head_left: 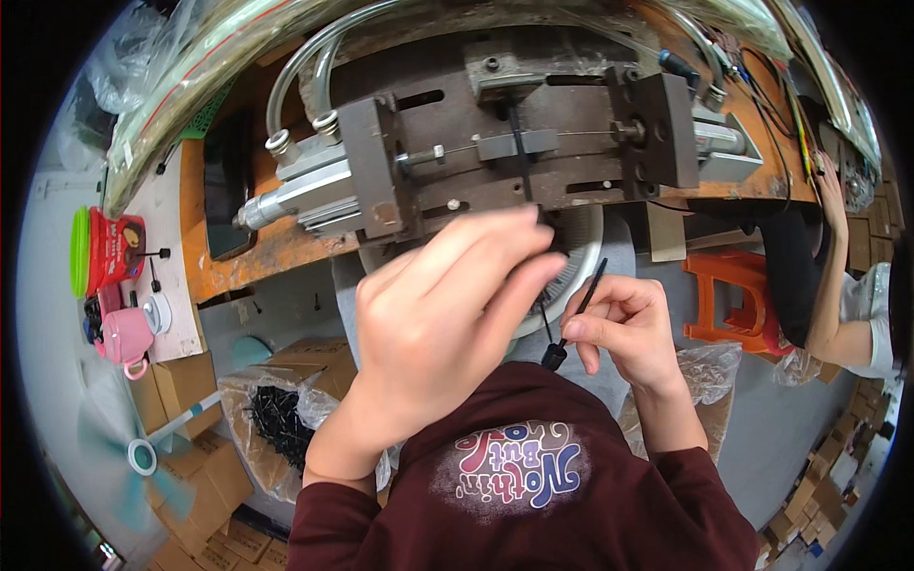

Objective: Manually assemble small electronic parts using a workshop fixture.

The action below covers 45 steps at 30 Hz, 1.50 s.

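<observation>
My right hand (624,328) pinches a thin black wand (592,285), thumb against the fingers. The wand slants up to the right, with a thick black knob (554,357) by its lower end. Beside it a second thin dark stem (546,322) shows; I cannot tell if it is held too. My left hand (428,314) is raised at the machine's near edge, fingers curled and slightly blurred. A slim black rod (520,143) crosses the small clamp block (517,144) and runs down to those fingertips, where something dark is mostly hidden.
The steel fixture (447,181) has air cylinders (305,195) at both sides. Below it sits a round white basin (592,249). A bag of black pieces (276,419) lies lower left, near a fan (142,457). An orange stool (728,295) and another person's arm (833,257) are right.
</observation>
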Available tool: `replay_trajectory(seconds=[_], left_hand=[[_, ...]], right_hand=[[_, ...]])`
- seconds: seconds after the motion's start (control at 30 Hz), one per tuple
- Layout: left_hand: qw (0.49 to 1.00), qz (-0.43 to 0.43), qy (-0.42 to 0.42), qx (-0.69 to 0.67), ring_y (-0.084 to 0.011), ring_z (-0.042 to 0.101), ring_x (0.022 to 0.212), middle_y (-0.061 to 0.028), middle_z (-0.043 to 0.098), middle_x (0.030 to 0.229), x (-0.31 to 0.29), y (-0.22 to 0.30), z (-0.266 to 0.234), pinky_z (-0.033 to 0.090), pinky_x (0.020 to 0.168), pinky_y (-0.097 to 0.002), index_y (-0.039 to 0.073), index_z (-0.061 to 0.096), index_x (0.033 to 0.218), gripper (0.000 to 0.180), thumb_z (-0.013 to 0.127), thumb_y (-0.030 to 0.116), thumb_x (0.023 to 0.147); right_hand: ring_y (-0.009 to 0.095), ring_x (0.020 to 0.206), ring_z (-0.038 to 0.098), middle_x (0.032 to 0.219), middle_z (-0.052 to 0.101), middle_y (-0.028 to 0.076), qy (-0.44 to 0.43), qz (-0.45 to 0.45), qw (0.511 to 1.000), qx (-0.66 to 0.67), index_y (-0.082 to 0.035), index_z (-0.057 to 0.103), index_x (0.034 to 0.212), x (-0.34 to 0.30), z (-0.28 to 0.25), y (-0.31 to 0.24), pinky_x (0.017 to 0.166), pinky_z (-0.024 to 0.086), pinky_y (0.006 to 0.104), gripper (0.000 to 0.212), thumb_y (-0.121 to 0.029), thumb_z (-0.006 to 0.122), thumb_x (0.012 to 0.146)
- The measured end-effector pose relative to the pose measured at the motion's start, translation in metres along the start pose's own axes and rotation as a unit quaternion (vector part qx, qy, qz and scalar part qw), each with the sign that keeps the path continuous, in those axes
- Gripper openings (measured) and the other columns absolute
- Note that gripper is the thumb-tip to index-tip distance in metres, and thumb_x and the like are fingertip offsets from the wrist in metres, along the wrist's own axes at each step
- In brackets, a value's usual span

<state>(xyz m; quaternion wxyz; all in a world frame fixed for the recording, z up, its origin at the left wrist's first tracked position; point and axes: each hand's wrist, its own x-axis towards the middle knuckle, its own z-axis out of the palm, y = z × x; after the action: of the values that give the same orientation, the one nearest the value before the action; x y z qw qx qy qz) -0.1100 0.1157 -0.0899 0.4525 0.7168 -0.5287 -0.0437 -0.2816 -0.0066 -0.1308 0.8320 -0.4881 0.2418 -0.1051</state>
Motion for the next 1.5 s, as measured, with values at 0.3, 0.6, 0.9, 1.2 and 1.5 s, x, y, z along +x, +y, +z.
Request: replay_trajectory(seconds=[0.3, 0.6, 0.9, 1.2, 1.5], left_hand=[[0.975, -0.105, -0.064, -0.187, -0.0185, 0.072, 0.081, -0.0129, 0.072, 0.094, -0.05, 0.025, 0.007, 0.061, 0.073, -0.0287, -0.001, 0.068, 0.101, 0.037, 0.088, 0.006, 0.072], [0.978, 0.032, 0.187, -0.089, -0.0211, 0.072, 0.085, -0.013, 0.073, 0.096, -0.003, 0.008, -0.081, 0.057, 0.075, -0.0299, 0.001, 0.072, 0.091, 0.021, 0.083, -0.003, 0.073], [0.787, 0.014, 0.544, 0.29, -0.0263, 0.064, 0.112, -0.0185, 0.068, 0.119, 0.155, -0.027, -0.318, 0.046, 0.1, -0.0369, 0.001, 0.046, 0.14, 0.067, 0.078, 0.022, 0.086], [0.948, 0.186, 0.256, -0.026, -0.014, 0.065, 0.09, -0.0102, 0.072, 0.098, 0.144, 0.005, -0.222, 0.05, 0.085, -0.033, -0.002, 0.062, 0.12, 0.033, 0.066, 0.019, 0.095], [0.929, 0.154, 0.071, 0.329, -0.0313, 0.07, 0.087, -0.0131, 0.072, 0.095, 0.2, -0.03, -0.075, 0.056, 0.077, -0.0428, 0.007, 0.074, 0.102, 0.02, 0.066, 0.012, 0.084]], right_hand=[[0.003, 0.047, 0.053, 0.07, 0.07, 0.007, 0.015, -0.045, 0.999, 0.009, -0.001, 0.06, 0.078, 0.001, 0.019, -0.01, 0.041, 0.036, 0.0186, 0.018, 0.001, 0.076, 0.086], [0.008, 0.053, 0.056, 0.082, 0.07, 0.014, 0.019, -0.145, 0.989, -0.038, 0.007, 0.059, 0.114, 0.003, 0.041, -0.02, 0.048, 0.045, 0.0204, 0.025, -0.005, 0.065, 0.092], [0.008, 0.053, 0.056, 0.08, 0.068, 0.014, 0.07, -0.192, 0.966, -0.158, 0.007, 0.06, 0.106, -0.017, 0.048, -0.008, 0.051, 0.044, 0.0193, 0.015, 0.0, 0.06, 0.093], [0.006, 0.064, 0.058, 0.086, 0.066, 0.007, 0.114, -0.307, 0.909, -0.256, 0.004, 0.065, 0.103, 0.01, 0.042, -0.072, 0.05, 0.042, 0.0173, 0.011, 0.001, 0.063, 0.093], [0.026, 0.095, 0.067, 0.101, 0.072, 0.009, 0.139, -0.537, 0.603, -0.574, -0.007, 0.071, 0.104, 0.164, 0.046, -0.202, 0.082, 0.051, 0.0363, 0.018, -0.004, 0.065, 0.088]])
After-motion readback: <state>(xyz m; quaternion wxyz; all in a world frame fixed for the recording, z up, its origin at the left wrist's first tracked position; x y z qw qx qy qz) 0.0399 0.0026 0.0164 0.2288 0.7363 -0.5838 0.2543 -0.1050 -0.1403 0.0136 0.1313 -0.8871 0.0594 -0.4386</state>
